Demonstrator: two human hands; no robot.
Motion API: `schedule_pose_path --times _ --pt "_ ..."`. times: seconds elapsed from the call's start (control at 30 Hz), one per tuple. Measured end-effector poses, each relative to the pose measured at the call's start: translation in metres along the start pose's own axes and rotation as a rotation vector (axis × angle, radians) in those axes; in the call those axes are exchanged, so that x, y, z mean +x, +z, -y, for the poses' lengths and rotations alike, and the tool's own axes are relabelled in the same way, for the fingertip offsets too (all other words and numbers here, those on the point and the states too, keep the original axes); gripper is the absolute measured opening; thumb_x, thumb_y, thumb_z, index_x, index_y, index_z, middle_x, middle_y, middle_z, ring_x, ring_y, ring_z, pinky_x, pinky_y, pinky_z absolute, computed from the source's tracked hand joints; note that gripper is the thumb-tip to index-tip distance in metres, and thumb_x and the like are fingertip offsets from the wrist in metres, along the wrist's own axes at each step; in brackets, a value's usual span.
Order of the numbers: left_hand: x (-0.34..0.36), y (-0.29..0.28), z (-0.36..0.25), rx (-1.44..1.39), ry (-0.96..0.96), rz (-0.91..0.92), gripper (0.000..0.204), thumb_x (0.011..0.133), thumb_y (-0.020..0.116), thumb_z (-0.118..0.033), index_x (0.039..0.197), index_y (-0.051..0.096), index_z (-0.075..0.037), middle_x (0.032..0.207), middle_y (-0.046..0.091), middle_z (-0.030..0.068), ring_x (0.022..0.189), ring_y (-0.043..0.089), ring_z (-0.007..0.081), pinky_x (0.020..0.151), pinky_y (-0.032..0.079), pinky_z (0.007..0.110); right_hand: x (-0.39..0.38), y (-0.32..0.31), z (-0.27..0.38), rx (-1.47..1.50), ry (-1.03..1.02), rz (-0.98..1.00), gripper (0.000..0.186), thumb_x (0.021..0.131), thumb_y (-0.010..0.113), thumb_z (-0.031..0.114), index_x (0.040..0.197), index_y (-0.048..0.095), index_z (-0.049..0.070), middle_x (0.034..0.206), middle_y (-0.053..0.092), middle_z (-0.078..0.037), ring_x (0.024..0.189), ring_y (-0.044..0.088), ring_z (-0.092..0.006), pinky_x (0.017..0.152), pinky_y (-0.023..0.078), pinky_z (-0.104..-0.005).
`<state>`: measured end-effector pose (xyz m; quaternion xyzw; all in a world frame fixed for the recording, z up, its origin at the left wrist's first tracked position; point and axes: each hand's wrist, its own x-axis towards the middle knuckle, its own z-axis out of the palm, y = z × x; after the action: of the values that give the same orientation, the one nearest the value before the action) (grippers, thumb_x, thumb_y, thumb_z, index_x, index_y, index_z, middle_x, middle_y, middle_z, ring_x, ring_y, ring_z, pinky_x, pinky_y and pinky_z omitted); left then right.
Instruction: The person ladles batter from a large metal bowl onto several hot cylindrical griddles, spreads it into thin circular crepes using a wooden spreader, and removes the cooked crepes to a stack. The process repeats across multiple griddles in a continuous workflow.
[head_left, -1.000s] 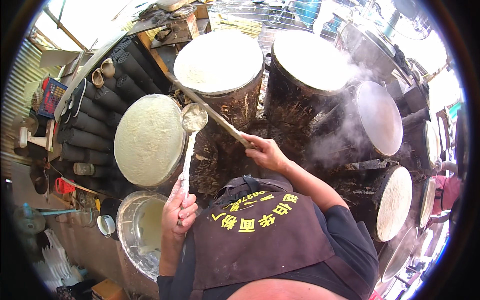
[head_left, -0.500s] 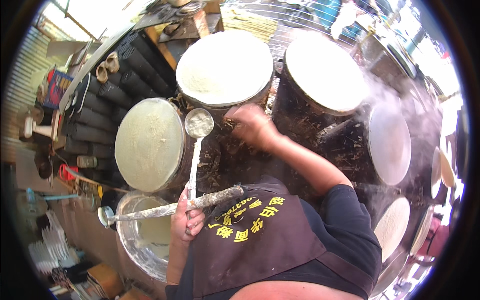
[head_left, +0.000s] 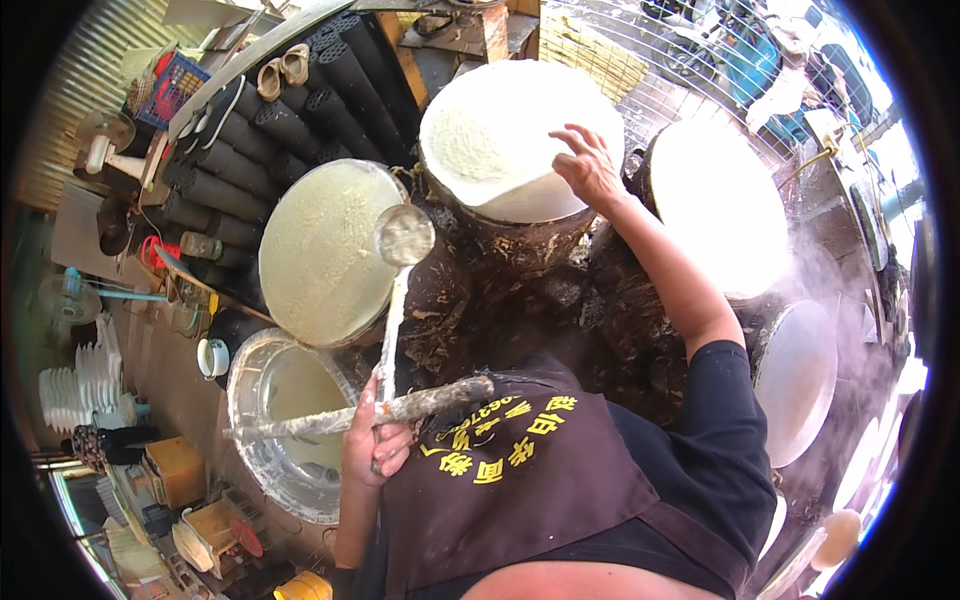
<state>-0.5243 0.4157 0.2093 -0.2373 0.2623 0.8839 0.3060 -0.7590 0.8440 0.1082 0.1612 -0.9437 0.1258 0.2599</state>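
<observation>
My left hand [head_left: 372, 438] is closed around the batter-coated handle of a ladle [head_left: 406, 236] and a thick, crusted stick [head_left: 435, 401] that crosses it. The ladle's round bowl is raised beside the left griddle [head_left: 325, 255], which carries a pale batter sheet. Over the right part of the far griddle [head_left: 492, 130], my right hand [head_left: 590, 172] hovers with fingers bent and apart, and I see nothing in it. White batter covers most of that griddle; a greyer strip shows along its near right edge. Whether the fingertips touch the sheet, I cannot tell.
A plastic tub [head_left: 262, 470] of pale liquid stands near my left arm. More round griddles [head_left: 720, 210] curve around to the right, with steam [head_left: 815, 265] rising. Stacked black briquettes [head_left: 335, 115] line the far left. A wire rack [head_left: 650, 45] stands at the back.
My right hand has moved up and right, from beside the far griddle to over it. My left hand still grips the ladle and stick. The view has turned, shifting the griddles rightward.
</observation>
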Motion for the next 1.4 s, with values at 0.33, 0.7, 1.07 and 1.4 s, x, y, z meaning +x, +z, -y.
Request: schedule_pose_path --times 0.33,0.7,1.07,1.4 --pt "-0.019 0.017 0.007 -0.181 0.115 0.064 0.041 0.101 0.04 -0.039 0.14 0.036 -0.028 0.07 0.045 0.0043 0.041 0.038 0.0061 0.029 0.037 0.02 0.069 -0.071 0.006 -0.055 -0.106 -0.289 0.004 0.081 0.061 0.011 0.08 0.065 0.012 0.1 0.066 -0.002 0.107 0.055 -0.0218 0.09 0.042 -0.039" --pt "0.002 -0.04 -0.05 -0.141 -0.14 0.202 0.046 0.1 0.037 -0.047 0.137 0.041 -0.021 0.059 0.031 -0.0012 0.039 0.033 0.0065 0.026 0.03 0.022 -0.157 -0.021 0.114 0.052 0.253 -0.061 0.006 0.067 0.059 0.011 0.073 0.059 0.01 0.088 0.059 -0.007 0.09 0.057 -0.0263 0.075 0.052 -0.0381" --pt "0.0 -0.049 -0.09 0.965 -0.477 0.158 0.044 0.096 0.042 -0.052 0.079 0.046 -0.012 0.049 0.037 0.0006 0.033 0.035 0.0169 0.026 0.034 0.03 -0.335 -0.118 0.348 -0.062 0.93 -0.299 0.008 0.077 0.057 0.011 0.071 0.053 0.008 0.076 0.055 -0.01 0.077 0.058 -0.0304 0.066 0.047 -0.0401" --pt "-0.012 -0.01 0.017 0.845 -1.134 0.335 0.042 0.097 0.041 -0.047 0.092 0.05 -0.006 0.068 0.047 0.0032 0.044 0.043 0.0166 0.031 0.034 0.029 -0.538 -0.126 0.47 -0.418 1.631 -0.036 0.011 0.074 0.057 0.014 0.084 0.062 0.011 0.085 0.062 -0.01 0.085 0.063 -0.0301 0.069 0.052 -0.0412"
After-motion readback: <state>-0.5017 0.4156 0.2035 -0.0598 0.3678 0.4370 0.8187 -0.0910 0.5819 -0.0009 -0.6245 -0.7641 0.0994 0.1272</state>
